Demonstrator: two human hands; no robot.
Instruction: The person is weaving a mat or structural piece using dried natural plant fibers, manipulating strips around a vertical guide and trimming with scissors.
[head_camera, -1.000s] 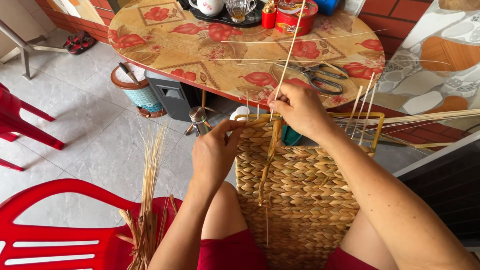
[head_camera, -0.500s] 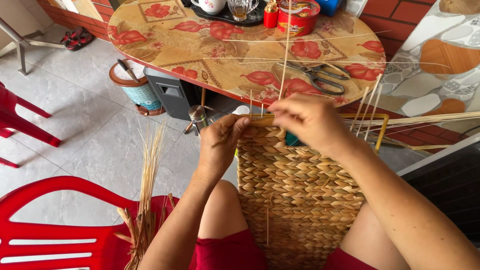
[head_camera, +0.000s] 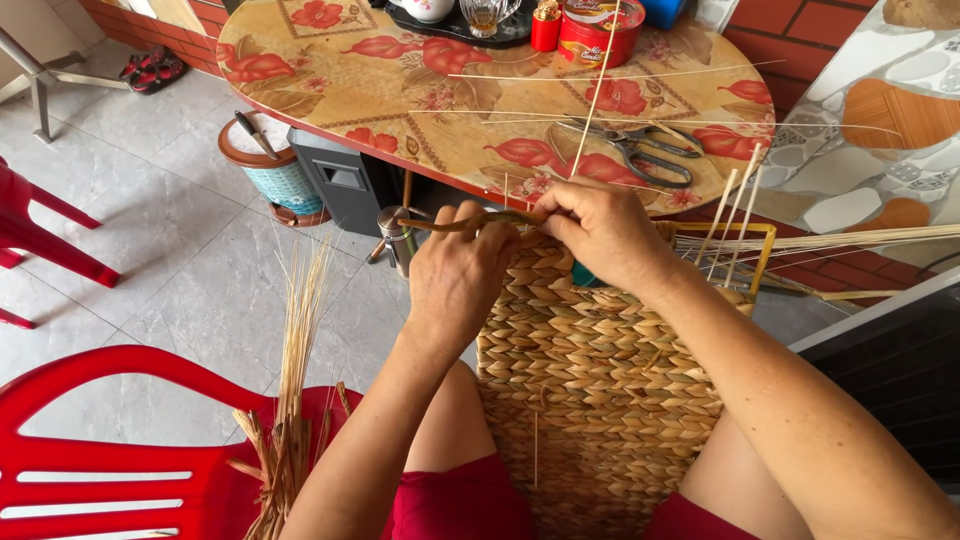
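A woven straw basket (head_camera: 600, 390) rests on my lap, its rim pointing away from me. My left hand (head_camera: 462, 270) grips the rim's near-left corner and pinches a brown twisted fibre strand (head_camera: 455, 222) that runs across to my right hand (head_camera: 600, 232). My right hand is closed on the same strand at the top of the rim, with a thin pale straw (head_camera: 597, 95) rising from its fingers over the table. A yellow wire frame (head_camera: 765, 250) sticks out of the basket's right side with several pale straws through it.
A round flowered table (head_camera: 400, 90) stands ahead with scissors (head_camera: 640, 150), a red tin (head_camera: 598, 28) and a tray. Under it are a small bin (head_camera: 280, 175) and a dark box (head_camera: 345, 185). A red plastic chair (head_camera: 110, 440) at my left holds a straw bundle (head_camera: 290, 400).
Both hands have come together at the basket rim. The left hand has slid up and now pulls the brown strand taut sideways; the right hand has shifted slightly left and lower.
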